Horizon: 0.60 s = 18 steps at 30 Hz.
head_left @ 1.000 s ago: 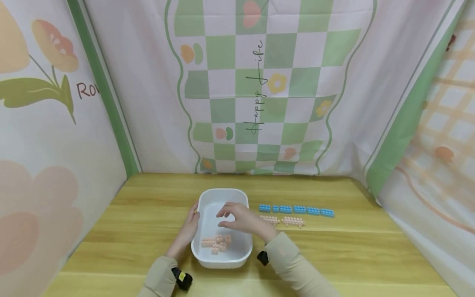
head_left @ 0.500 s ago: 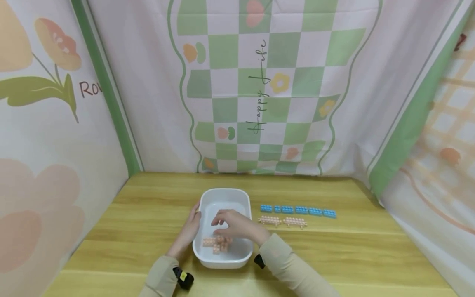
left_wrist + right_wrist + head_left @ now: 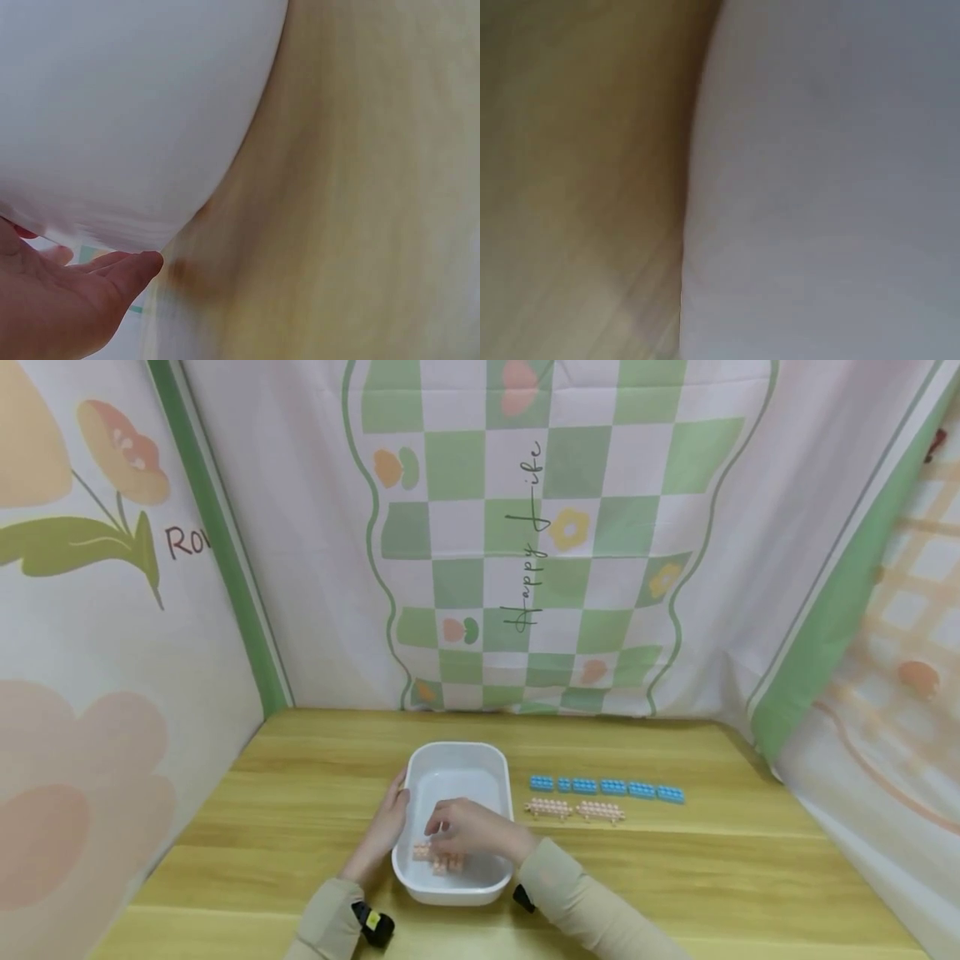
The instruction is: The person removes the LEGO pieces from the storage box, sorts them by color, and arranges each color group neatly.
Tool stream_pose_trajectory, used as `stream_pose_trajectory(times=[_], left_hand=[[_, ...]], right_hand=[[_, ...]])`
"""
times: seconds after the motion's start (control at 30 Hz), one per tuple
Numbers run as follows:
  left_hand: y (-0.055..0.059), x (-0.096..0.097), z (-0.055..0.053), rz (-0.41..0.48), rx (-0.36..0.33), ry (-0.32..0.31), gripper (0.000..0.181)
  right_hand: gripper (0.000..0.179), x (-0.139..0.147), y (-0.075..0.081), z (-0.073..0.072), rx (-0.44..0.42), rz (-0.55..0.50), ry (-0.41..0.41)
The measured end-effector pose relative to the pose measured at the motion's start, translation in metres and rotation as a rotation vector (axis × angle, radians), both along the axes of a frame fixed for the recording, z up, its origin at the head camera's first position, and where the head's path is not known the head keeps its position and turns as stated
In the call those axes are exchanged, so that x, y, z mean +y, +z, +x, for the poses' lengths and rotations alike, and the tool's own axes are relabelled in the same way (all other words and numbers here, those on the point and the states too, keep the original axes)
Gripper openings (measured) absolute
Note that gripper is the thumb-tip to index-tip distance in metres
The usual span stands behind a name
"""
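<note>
In the head view a white plastic tub [image 3: 457, 760] stands on the table with several pale pink building bricks [image 3: 447, 864] near its front end. My left hand [image 3: 388, 822] holds the tub's left side, thumb up by the rim. The left wrist view shows that hand's fingers [image 3: 139, 270] against the tub's outer wall. My right hand [image 3: 472, 827] reaches over the right rim into the tub, fingers bent down over the pink bricks and covering some of them. Thumb and forefinger look apart. Only the tub's outer wall [image 3: 817, 187] and wood show in the right wrist view.
Right of the tub, a row of several blue bricks [image 3: 613, 787] lies on the wooden table [image 3: 675, 877]. In front of it are two pale pink brick pieces [image 3: 600, 811] with side pegs. A patterned curtain [image 3: 555, 643] hangs behind the table.
My right hand has come down and toward the front of the tub, from above its middle onto the pink bricks. The left hand stays on the tub's side.
</note>
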State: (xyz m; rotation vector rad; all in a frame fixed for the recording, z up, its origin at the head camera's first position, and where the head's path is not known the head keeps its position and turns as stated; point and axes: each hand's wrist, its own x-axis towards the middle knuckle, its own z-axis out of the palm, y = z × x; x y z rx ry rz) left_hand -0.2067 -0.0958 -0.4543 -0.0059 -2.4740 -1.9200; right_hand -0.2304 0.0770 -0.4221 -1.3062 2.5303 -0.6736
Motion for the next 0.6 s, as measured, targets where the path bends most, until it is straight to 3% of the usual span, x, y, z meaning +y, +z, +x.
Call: stream_pose_trajectory(times=[0.6], left_hand=[[-0.0001,0.0006,-0.0013,-0.005,-0.005,-0.007,0.051]], right_hand=[[0.016,-0.0024,-0.0073,0.0008,0.101,0.058,0.005]])
